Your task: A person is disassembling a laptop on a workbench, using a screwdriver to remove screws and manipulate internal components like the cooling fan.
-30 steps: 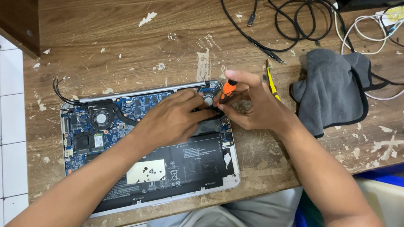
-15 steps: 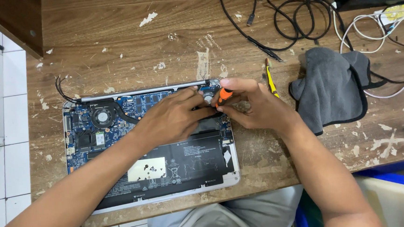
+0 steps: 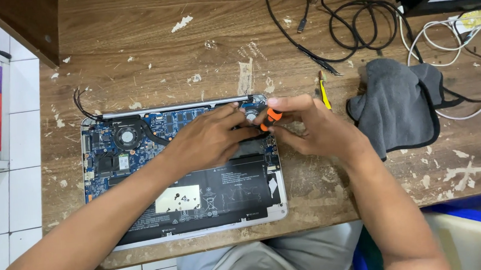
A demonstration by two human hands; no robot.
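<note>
- In the head view, your left hand (image 3: pixel 210 139) lies palm-down across the opened silver laptop with its bare blue circuit board (image 3: pixel 141 152), forearm running in from the lower left. Its fingers stretch toward the upper right corner of the machine and press there; they are spread flat, grasping nothing that can be seen.
- Your right hand (image 3: pixel 312 128) comes in from the lower right, wrist bent, fingers pinched around a small screwdriver with an orange and black handle (image 3: pixel 270 118). The handle shows between thumb and forefinger; the tip is hidden under your fingertips, so the exact spot it meets cannot be told.
- Both hands meet at that upper right corner, beside a small round silvery part (image 3: pixel 249 116) of the laptop (your left fingers cover much of the board there).
- On the laptop, a round black fan (image 3: pixel 125 137) sits at the upper left and a flat black battery with a torn white patch (image 3: pixel 200 198) fills the lower half.
- Just beyond your right hand lies a thin yellow tool (image 3: pixel 323 94), and to the right of it a crumpled grey cloth with dark edging (image 3: pixel 397 108).
- Looped black cables (image 3: pixel 356 28) lie at the top, white cables (image 3: pixel 446 44) at the far right.
- Everything rests on a worn brown wooden table flecked with white paint (image 3: pixel 152 51). White floor tiles (image 3: pixel 11 204) show at the left, and a blue and white bin (image 3: pixel 474 232) at the lower right.
</note>
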